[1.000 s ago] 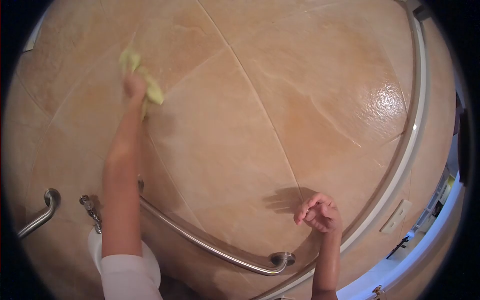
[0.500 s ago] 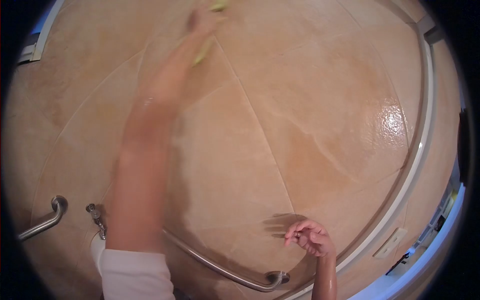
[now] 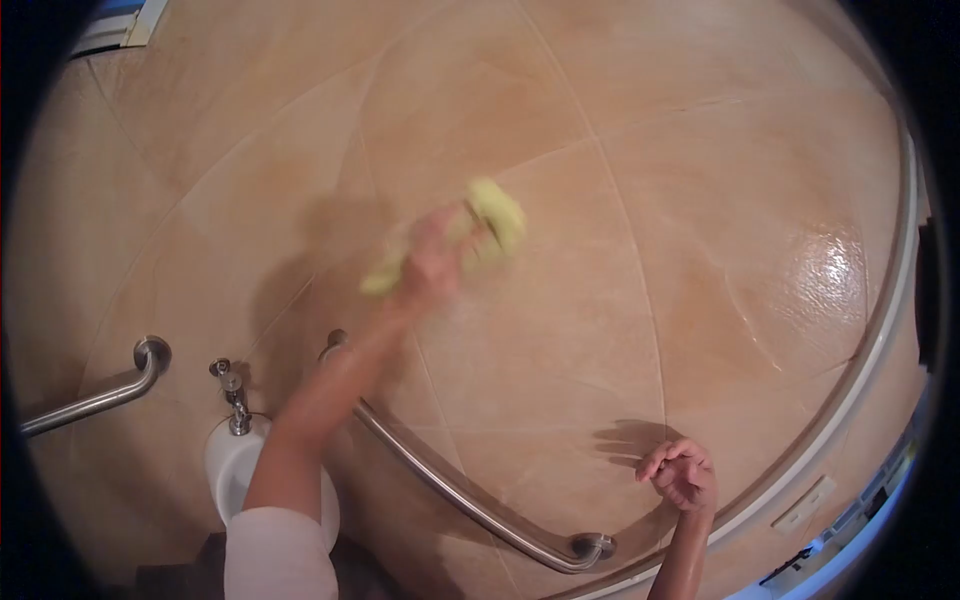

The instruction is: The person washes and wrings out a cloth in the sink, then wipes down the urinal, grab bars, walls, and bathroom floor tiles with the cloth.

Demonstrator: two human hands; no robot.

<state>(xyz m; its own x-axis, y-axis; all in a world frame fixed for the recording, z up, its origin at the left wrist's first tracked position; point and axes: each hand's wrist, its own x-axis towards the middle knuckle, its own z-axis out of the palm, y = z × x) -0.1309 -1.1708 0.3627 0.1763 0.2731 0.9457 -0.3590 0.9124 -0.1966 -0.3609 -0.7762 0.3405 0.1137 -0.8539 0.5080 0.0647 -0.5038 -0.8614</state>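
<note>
Just above the frame's centre, the left hand grips a yellow cloth at the tiled wall. It looks light, soft and limp, best held bunched mid-length. The right hand, lower right, curls loosely, empty.

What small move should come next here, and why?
Probably a rightward sweep of the yellow cloth across the tiled wall: the left hand grips it bunched, and a glossy patch shows further right, though that may only be reflected light. The right hand, visibly holding nothing, sits lower, seemingly out of the way.
</note>
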